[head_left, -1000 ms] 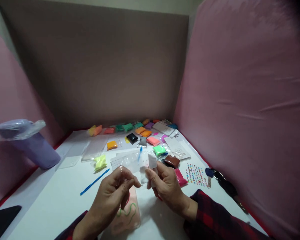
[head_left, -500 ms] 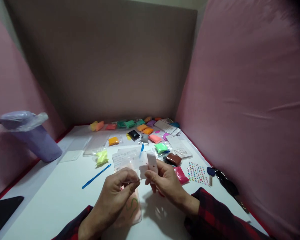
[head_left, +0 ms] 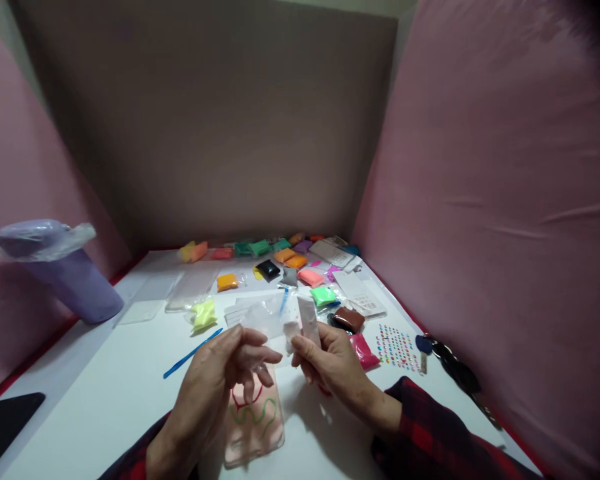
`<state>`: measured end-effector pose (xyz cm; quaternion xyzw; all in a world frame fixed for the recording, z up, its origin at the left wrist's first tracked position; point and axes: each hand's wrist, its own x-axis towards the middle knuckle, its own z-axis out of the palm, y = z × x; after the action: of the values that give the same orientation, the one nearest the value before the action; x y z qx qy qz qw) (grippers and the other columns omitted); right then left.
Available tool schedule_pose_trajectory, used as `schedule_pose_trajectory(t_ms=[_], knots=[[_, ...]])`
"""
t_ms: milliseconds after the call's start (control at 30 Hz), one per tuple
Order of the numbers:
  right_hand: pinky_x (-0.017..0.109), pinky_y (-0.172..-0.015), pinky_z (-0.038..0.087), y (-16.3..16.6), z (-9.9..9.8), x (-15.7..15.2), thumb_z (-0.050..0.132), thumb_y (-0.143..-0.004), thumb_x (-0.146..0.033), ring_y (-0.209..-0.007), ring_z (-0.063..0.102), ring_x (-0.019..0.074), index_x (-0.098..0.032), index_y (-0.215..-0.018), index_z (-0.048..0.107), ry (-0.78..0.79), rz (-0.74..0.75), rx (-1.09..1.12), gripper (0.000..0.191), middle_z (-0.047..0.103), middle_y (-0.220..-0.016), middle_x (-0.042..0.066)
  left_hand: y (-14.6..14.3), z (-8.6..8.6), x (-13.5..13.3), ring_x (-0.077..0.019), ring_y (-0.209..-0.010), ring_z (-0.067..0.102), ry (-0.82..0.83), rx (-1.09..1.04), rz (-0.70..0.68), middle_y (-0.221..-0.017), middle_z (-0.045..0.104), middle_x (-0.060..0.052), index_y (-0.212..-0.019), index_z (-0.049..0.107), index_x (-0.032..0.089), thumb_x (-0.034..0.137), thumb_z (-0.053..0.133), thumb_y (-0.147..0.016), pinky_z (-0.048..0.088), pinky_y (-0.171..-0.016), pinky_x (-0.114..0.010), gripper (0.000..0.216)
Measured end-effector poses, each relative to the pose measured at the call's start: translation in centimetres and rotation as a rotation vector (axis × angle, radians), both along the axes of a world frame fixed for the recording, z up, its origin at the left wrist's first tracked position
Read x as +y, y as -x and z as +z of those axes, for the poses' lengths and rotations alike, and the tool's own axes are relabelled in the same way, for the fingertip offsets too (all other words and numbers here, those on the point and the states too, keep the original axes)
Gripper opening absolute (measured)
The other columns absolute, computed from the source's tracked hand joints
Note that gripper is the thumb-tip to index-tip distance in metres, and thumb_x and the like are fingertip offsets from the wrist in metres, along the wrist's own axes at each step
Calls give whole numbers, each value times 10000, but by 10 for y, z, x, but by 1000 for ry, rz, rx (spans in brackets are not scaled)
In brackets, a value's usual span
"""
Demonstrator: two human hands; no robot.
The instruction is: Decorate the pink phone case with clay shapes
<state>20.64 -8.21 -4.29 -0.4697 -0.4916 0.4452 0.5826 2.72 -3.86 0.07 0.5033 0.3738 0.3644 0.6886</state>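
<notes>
My right hand (head_left: 337,370) pinches a small whitish plastic packet (head_left: 307,319) between thumb and fingers, above the middle of the table. To the left of it, my left hand (head_left: 215,380) holds nothing, its fingers apart and slightly bent. Under the left hand lies a pale pink phone-case-shaped panel (head_left: 261,433) with a red line and wavy green lines on it; the hand covers its upper left part. Behind the hands are a clear plastic bag (head_left: 265,313) and printed paper (head_left: 236,313), partly hidden. A bit of something red shows beneath my right hand.
A blue stick tool (head_left: 193,353) and a yellow clay packet (head_left: 203,315) lie to the left. Brown (head_left: 349,319) and pink (head_left: 364,351) packets and a gem sticker sheet (head_left: 399,348) are at right. A purple container (head_left: 75,280) leans at far left; several coloured packets line the back.
My left hand has come away from the packet, moving left and spreading its fingers. More of the pink panel now shows. My right hand still holds the packet, almost in the same place.
</notes>
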Motion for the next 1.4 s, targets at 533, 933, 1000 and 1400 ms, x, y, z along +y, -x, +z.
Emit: schedule_pose_trajectory(t_ms=[533,933,1000,1400], knots=[[186,-403,322,5,-4,-4,631,-872,-463,-406,441,57,-157,-683,574,1,31,-5,364,569,-555,-31,-6,-10,5,-141,-612,520,-351,341,-204,-626,627,-12,-685,711,155,335,662,-762,420,-600,-242,202],[186,-402,327,6,-4,-6,624,-877,-448,-420,454,57,-163,-704,562,2,50,5,340,583,-603,-30,-10,-8,-2,-87,-450,392,-207,344,-184,-465,520,36,-614,701,167,454,753,-691,317,-457,-200,302],[185,-400,321,7,-5,-6,620,-884,-436,-413,441,55,-164,-701,559,-2,58,14,333,555,-573,-43,-11,-7,-2,-95,-459,416,-227,349,-187,-460,539,29,-602,707,166,443,744,-710,343,-484,-210,299],[180,-411,305,6,-5,-6,601,-903,-448,-406,413,53,-163,-710,571,-29,53,22,346,495,-496,-62,-8,-16,0,-147,-638,534,-276,351,-142,-659,637,-3,-704,668,156,411,706,-767,426,-620,-252,266]])
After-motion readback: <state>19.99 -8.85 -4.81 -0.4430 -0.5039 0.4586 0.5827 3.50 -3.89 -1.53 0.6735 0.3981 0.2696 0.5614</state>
